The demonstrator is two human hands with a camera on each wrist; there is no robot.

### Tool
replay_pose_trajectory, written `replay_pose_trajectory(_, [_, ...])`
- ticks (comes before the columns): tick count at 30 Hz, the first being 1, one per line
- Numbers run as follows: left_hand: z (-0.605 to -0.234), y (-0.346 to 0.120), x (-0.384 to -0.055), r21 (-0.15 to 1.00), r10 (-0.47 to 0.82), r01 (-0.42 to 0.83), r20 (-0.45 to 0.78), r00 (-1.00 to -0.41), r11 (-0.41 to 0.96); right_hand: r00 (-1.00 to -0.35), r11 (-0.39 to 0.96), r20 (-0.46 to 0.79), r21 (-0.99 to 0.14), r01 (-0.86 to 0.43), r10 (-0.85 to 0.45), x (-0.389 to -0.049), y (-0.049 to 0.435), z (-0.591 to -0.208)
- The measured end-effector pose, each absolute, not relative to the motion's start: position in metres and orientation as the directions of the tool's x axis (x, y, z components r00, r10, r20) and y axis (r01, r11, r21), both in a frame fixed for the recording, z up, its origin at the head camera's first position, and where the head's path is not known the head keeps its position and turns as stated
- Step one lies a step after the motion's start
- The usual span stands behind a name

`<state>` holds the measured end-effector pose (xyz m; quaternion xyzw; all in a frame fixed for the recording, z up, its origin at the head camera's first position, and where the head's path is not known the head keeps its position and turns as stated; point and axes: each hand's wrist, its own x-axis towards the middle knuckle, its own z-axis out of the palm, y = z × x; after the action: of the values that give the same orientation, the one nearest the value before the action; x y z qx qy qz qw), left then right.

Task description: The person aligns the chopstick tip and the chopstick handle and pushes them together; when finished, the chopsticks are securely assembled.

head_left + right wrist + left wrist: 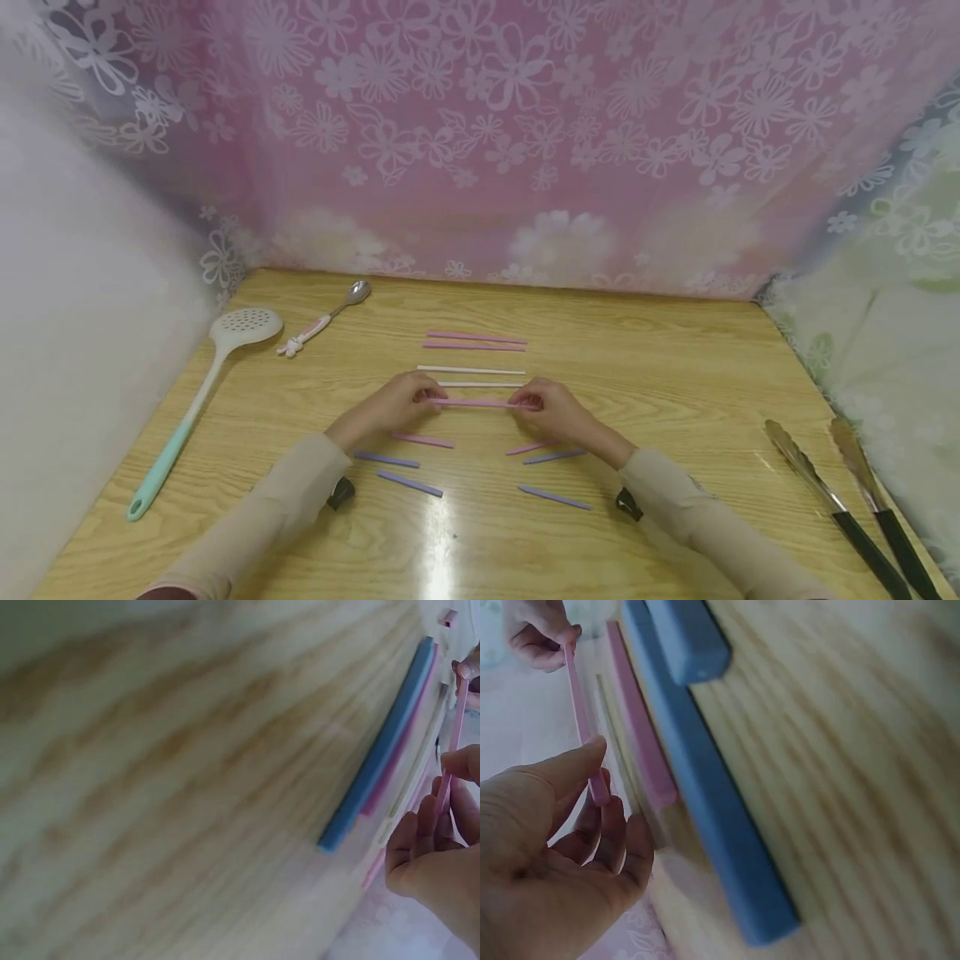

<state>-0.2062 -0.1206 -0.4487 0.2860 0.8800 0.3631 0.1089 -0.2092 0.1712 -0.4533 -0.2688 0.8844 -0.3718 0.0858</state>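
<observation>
A slim pink stick (474, 403) spans between my two hands, held level from side to side close over the table. My left hand (405, 400) pinches its left end between thumb and fingers; in the left wrist view the tip pokes out past the thumb (592, 750). The right end is pinched by my right hand (555, 410). Just beyond it lie two white sticks (471, 370), and past those two pink sticks (476, 346). Nearer my body, shorter pink sticks (424, 441) and blue sticks (409, 483) lie on both sides, partly under my hands.
On the left of the wooden table (675, 367) lie a slotted skimmer (202, 392) with a green handle and a spoon (322, 321) with a rabbit-shaped handle. Metal tongs (840, 500) with black handles lie at the right edge. Flowered cloth (480, 167) hangs behind.
</observation>
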Motion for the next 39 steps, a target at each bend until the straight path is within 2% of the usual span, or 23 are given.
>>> replay_pose_trajectory(5, [-0.456,-0.121,-0.212,0.697,0.580,0.414,-0.004,-0.814,0.586,-0.828,0.588,0.008,-0.701,-0.404,-0.560,-0.211,0.169,-0.457])
replay_pose_trajectory(15, [-0.461,-0.120,-0.214,0.686,0.590,0.440,0.019,-0.807,0.579,-0.834,0.597,0.076,-0.662,-0.452,-0.547,-0.214,0.163,-0.466])
replay_pose_trajectory(33, [-0.460,-0.118,-0.212,0.691,0.578,0.433,0.029,-0.816,0.578,-0.833,0.603,0.069,-0.657,-0.452,-0.549,-0.213,0.164,-0.461])
replay_pose_trajectory(39, [-0.456,-0.122,-0.204,0.706,0.550,0.416,0.047,-0.834,0.572,-0.854,0.599,0.091,-0.675,-0.430,-0.512,-0.209,0.171,-0.456])
